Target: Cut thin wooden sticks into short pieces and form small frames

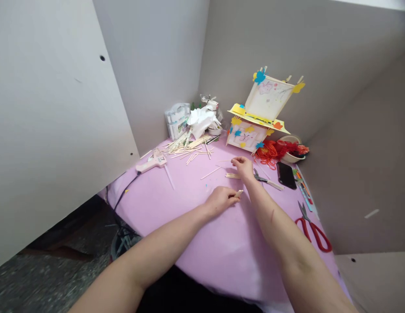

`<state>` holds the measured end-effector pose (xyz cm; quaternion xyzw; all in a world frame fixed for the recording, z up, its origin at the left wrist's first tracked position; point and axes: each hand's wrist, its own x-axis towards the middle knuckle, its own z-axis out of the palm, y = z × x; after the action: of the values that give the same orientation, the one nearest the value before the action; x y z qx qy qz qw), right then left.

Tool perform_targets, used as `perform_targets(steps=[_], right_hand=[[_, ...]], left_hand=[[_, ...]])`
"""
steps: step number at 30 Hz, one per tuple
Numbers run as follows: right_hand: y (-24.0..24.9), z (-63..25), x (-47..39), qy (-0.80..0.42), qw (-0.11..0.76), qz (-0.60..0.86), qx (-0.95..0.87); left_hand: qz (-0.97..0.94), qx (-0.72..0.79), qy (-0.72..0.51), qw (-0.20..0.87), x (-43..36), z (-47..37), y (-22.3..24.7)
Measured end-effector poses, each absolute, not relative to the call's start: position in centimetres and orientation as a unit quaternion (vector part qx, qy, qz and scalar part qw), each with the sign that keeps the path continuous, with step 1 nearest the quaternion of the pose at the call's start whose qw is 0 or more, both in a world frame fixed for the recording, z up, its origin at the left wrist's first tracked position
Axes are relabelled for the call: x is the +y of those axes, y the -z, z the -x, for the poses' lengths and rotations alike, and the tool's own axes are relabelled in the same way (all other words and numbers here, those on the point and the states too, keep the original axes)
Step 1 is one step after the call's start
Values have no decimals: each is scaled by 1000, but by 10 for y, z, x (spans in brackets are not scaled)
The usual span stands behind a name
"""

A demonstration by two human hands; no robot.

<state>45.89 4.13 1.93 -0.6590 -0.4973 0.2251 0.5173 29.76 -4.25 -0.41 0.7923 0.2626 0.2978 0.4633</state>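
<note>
My left hand (220,200) is closed around a small bunch of short wooden sticks (239,193), whose ends stick out past the fingers. Farther out, my right hand (243,168) pinches one thin wooden stick (225,160) that points left. Just under the right hand, a few pale flat sticks (232,176) lie on the cloth, partly hidden by it. Pliers (261,177) rest to the right of that hand. A single loose stick (210,173) lies to the left.
A pink hot glue gun (153,161) lies left, its cord trailing off the pink-covered table (189,226). Behind are a stick pile (189,150), markers (178,121) and a decorated paper-and-stick lantern (251,130). At right are red yarn (269,152), a phone (286,175) and red-handled scissors (313,228).
</note>
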Motion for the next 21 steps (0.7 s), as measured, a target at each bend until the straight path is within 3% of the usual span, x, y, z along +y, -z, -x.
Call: perform_targets(steps=[7, 14, 21], right_hand=[[-32, -467, 23, -218, 435, 676, -553], [-78, -480, -63, -459, 270, 520, -668], [-60, -464, -91, -360, 367, 545, -662]], left_hand=[[-790, 275, -285, 469, -42, -297, 2], [-786, 263, -311, 465, -43, -296, -2], [-781, 294, -292, 468, -42, -299, -1]])
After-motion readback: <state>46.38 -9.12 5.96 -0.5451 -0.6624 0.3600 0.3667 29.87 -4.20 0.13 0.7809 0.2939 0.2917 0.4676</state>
